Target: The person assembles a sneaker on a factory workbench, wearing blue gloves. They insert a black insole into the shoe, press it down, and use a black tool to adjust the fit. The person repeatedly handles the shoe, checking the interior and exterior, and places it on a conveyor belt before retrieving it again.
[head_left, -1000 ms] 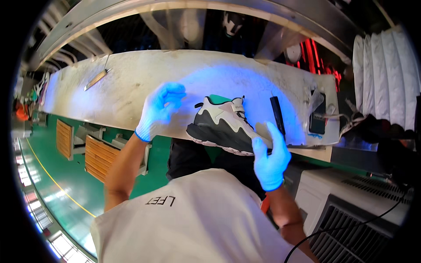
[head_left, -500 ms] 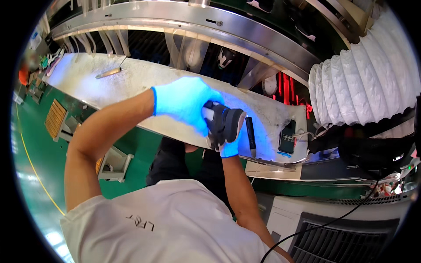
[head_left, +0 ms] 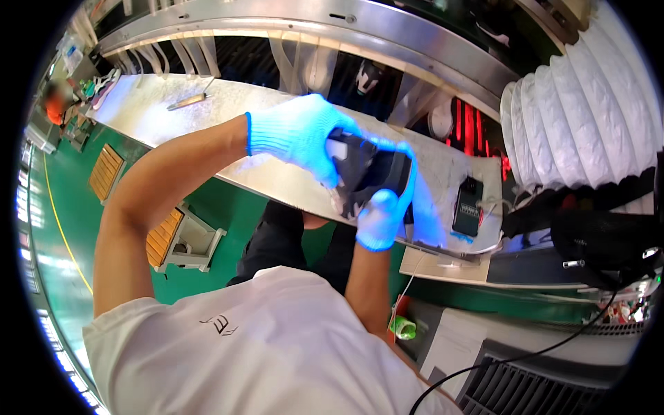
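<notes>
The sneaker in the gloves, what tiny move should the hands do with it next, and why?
Perhaps turn the sneaker a little: the gloved left hand and gloved right hand both grip it, so it seems steady, yet together they cover parts of it that a turn might uncover.
</notes>
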A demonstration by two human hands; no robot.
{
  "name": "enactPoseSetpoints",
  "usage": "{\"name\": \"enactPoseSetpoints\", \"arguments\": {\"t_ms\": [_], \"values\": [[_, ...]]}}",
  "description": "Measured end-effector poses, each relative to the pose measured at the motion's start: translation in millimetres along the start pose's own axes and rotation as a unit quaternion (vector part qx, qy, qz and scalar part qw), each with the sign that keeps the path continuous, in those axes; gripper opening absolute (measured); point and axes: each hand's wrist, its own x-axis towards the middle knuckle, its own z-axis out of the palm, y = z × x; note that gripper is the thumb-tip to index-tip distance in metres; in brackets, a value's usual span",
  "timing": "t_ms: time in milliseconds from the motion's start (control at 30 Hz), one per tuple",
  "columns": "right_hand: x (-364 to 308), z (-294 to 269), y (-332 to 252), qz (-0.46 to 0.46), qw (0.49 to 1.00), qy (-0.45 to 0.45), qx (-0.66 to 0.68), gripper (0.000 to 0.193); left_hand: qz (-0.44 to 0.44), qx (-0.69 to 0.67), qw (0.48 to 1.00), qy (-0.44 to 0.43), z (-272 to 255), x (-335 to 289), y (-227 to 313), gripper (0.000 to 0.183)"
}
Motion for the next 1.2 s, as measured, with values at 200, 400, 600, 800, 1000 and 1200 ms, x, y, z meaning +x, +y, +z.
{"name": "enactPoseSetpoints", "arguments": {"t_ms": [200,400,600,800,1000,1200], "values": [[-28,-10,-9,-0.101,0.974,-0.153,-0.133,0.147,0.015,0.069,0.995,-0.075,-6,-27,32,0.082],[-37,-25,-15,-0.112,0.983,-0.101,-0.105,0.157,0.085,0.046,0.993,-0.071,4,-26,20,0.067],[-36,-12,-16,-0.160,0.961,-0.116,-0.195,0.155,0.061,0.055,0.994,-0.074,-1,-16,17,0.075],[-19,4,3,-0.132,0.987,-0.039,-0.082,0.131,0.013,0.068,0.992,-0.104,-8,-3,19,0.081],[-11,9,0,-0.149,0.981,-0.073,-0.097,0.122,0.028,0.076,0.991,-0.105,-9,-6,-2,0.082],[-3,0,4,-0.122,0.982,-0.142,-0.011,0.124,0.058,0.065,0.991,-0.106,-13,-1,-4,0.081]]}}
